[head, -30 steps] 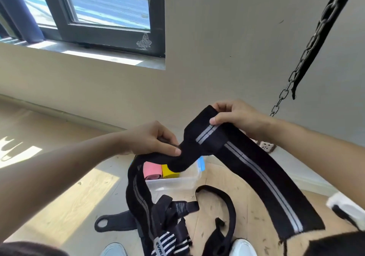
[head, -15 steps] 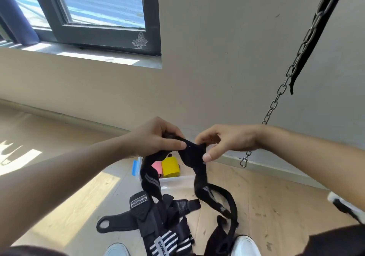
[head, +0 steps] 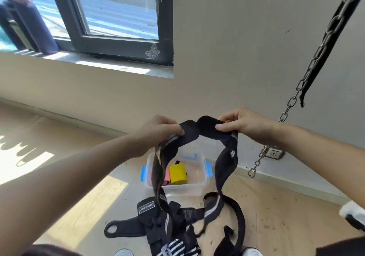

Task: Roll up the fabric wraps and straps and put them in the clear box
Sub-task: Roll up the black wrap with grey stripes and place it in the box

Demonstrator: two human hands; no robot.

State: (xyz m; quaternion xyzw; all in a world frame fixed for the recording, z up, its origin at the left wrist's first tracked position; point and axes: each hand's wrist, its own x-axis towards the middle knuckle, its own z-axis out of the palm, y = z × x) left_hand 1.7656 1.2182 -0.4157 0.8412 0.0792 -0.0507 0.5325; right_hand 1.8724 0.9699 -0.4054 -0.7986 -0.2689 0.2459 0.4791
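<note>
Clear box (head: 185,189) sits on the floor (head: 276,206) near the wall, with rolled wraps (head: 177,174) inside. The strap pile (head: 171,222) lies in front of it, closer to me. Left hand (head: 158,131) and right hand (head: 243,123) hold a wrap (head: 205,127) above the box, and the chain (head: 296,95) hangs off to the right.

Dangling across left side of clear box (head: 185,191) and just beside its right edge: black wrap (head: 225,164) strands. Filling box's left half: pink roll (head: 167,176), yellow roll (head: 177,174); leaving right half bare. Crowding floor in front: strap pile (head: 171,222). Hanging at right: chain (head: 308,74).
</note>
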